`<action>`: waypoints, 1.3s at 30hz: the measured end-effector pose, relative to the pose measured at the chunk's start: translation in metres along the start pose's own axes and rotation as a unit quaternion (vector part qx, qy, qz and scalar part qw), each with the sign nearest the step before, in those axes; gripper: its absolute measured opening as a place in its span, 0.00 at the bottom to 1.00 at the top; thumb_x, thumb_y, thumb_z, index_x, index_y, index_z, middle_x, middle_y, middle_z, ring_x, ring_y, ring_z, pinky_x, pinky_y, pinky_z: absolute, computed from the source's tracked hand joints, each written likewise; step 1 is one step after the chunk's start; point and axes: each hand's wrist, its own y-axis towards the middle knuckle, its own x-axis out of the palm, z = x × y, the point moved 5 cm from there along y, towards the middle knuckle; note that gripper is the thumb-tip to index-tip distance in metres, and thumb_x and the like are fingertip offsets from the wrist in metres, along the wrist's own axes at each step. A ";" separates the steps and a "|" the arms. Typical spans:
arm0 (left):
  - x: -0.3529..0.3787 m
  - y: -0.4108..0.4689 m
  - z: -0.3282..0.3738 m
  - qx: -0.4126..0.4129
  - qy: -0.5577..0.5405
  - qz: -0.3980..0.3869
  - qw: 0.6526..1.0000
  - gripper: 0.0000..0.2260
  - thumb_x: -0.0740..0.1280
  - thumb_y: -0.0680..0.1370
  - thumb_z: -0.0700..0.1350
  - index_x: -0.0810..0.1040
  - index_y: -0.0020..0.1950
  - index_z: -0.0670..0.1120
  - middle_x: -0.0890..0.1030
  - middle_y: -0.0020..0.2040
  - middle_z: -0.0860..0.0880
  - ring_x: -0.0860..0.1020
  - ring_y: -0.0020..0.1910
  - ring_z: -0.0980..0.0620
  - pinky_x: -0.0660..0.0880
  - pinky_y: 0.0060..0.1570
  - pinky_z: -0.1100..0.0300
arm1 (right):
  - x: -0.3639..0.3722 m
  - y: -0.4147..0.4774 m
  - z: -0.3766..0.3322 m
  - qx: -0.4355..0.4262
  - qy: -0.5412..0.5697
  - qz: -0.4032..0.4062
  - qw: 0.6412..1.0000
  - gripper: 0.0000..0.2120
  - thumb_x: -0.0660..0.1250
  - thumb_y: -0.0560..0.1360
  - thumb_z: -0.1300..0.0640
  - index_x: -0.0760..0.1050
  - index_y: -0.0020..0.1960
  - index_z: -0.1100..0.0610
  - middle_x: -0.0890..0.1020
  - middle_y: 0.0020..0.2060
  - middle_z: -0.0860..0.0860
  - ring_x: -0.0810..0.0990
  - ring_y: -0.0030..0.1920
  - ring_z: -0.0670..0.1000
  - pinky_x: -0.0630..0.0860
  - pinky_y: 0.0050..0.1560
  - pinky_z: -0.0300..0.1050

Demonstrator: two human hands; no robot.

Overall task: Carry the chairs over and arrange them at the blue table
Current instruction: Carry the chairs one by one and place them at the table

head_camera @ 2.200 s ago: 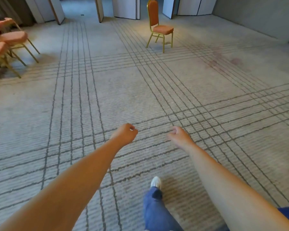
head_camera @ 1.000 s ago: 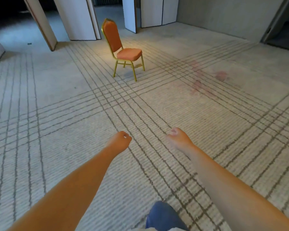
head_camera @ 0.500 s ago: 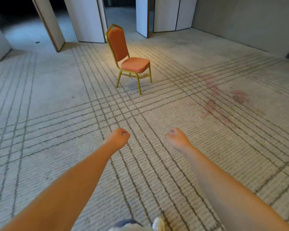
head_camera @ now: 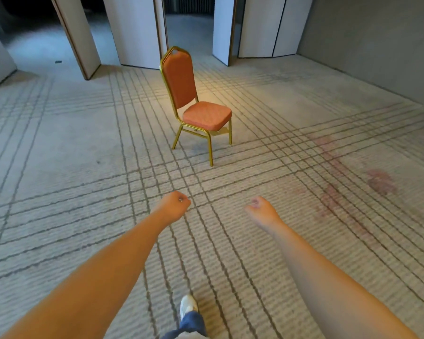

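Note:
A single banquet chair (head_camera: 194, 106) with an orange padded seat and back and a gold metal frame stands upright on the carpet ahead of me, its seat facing right. My left hand (head_camera: 174, 205) and my right hand (head_camera: 261, 210) are stretched out in front of me, both curled into loose fists with nothing in them. They are well short of the chair, with a stretch of carpet between. The blue table is not in view.
White folding partition panels (head_camera: 135, 30) stand behind the chair with dark gaps between them. A grey wall (head_camera: 377, 40) runs along the right. Reddish stains (head_camera: 381, 182) mark the striped carpet at right. My white shoe (head_camera: 187, 304) is below.
The chair has grown larger and come nearer the middle of the view as I walk toward it. The chairs at the far left have dropped out of view. Both hands stay fisted.

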 end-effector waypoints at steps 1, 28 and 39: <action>-0.015 0.027 0.008 -0.002 0.006 0.002 1.000 0.14 0.59 0.81 0.54 0.76 0.61 0.48 0.79 0.46 0.49 0.79 0.45 0.48 0.77 0.48 0.53 | -0.003 0.025 -0.018 0.003 0.004 0.000 1.000 0.24 0.62 0.80 0.51 0.65 0.73 0.59 0.74 0.67 0.56 0.74 0.65 0.55 0.69 0.58 0.42; -0.251 0.638 0.160 -0.017 0.026 0.013 0.999 0.15 0.58 0.81 0.55 0.73 0.63 0.49 0.78 0.48 0.51 0.78 0.47 0.50 0.76 0.49 0.55 | -0.044 0.619 -0.328 0.018 0.050 -0.014 0.998 0.28 0.63 0.79 0.53 0.62 0.76 0.59 0.69 0.72 0.55 0.70 0.70 0.55 0.68 0.65 0.45; -0.312 0.915 0.188 -0.003 0.012 -0.028 1.000 0.18 0.58 0.80 0.55 0.73 0.65 0.48 0.80 0.44 0.49 0.77 0.33 0.50 0.76 0.38 0.57 | -0.039 0.853 -0.411 0.075 0.081 0.008 0.994 0.17 0.66 0.79 0.59 0.70 0.66 0.62 0.78 0.58 0.55 0.76 0.56 0.51 0.69 0.54 0.40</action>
